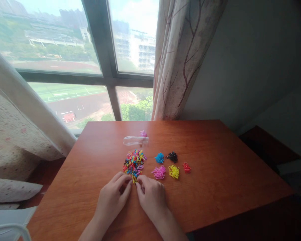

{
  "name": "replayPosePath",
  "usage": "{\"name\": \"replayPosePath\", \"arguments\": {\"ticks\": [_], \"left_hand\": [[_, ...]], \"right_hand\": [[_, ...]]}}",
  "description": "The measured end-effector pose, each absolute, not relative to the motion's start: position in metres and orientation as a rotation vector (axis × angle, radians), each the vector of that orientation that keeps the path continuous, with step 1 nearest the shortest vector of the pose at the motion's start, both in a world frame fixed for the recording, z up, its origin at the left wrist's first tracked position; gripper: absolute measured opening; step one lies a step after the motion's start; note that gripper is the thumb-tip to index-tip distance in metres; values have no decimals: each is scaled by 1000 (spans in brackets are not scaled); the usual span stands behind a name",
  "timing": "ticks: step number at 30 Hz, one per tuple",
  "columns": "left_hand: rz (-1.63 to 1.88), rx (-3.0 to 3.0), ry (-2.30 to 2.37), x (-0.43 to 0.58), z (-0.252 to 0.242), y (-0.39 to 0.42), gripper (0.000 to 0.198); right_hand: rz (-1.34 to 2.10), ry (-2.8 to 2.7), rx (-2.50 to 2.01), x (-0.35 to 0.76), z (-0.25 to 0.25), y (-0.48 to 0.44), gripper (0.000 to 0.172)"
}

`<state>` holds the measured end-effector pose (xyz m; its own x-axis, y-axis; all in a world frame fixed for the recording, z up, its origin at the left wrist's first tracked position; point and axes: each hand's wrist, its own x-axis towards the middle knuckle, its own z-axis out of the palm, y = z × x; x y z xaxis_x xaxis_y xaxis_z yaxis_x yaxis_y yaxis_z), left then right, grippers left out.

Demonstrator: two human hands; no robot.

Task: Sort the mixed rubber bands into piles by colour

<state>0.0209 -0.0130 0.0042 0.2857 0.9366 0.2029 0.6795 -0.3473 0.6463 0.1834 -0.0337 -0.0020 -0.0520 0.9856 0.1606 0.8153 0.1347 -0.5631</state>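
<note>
Left hand (115, 191), right hand (152, 193): at multicolour pile (134, 164), grip unclear | clear container (132, 141) beyond | single-colour heaps (174, 171) rightward

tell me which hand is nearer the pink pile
Right. The right hand is on the near side of the pink pile, slightly left; the left hand is farther left, at the near end of the mixed-colour pile.

The table (210, 150) bears colourful loops (133, 164) and a clear bottle (132, 141).
</note>
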Motion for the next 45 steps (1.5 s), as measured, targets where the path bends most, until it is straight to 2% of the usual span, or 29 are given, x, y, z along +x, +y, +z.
{"name": "replayPosePath", "arguments": {"ticks": [11, 19, 28, 45], "left_hand": [[810, 2117, 1449, 21, 6, -10, 15], [813, 2137, 1459, 20, 3, -6, 17], [844, 2159, 1460, 19, 5, -5, 18], [818, 2187, 1462, 21, 8, -6, 19]], "right_hand": [[475, -1676, -1562, 205, -5, -49, 14], [196, -1449, -1677, 286, -14, -57, 26], [157, -1496, -1787, 306, -27, -71, 37], [89, -1587, -1927, 308, -27, -66, 43]]}}
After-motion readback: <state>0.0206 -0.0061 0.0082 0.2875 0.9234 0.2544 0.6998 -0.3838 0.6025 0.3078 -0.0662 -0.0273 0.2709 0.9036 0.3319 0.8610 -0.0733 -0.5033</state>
